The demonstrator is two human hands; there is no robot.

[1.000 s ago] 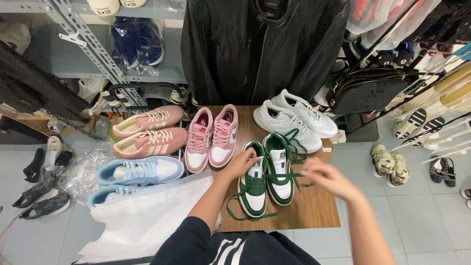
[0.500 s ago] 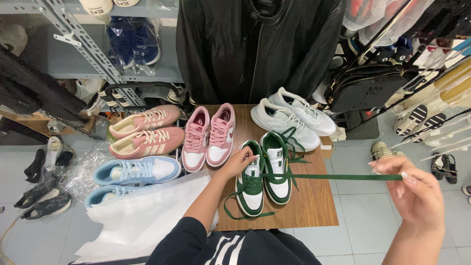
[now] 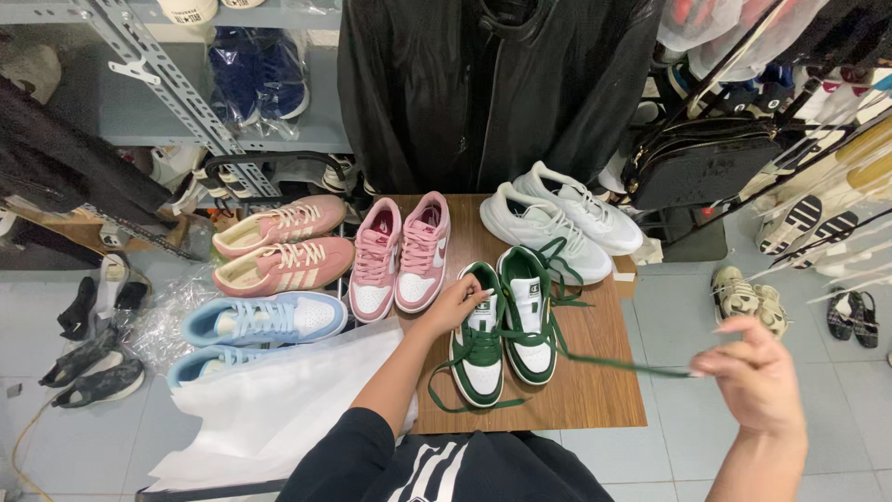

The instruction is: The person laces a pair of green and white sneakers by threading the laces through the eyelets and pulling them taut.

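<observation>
Now the green lace is running taut off the green-and-white shoes in the middle of the wooden table, stretched out to the right over the table edge. Half a second ago that line ran nearly level and further out; it now slopes down to the right hand, which has come in closer and lower, fingertips pinched on the lace end. The left hand hasn't budged, fingers pressed on the left shoe's tongue area, pinning it. Looks like the lace is being drawn through and tightened. A loose loop trails by the toes. Pink pair just left, white pair behind, blue pair off the table.
</observation>
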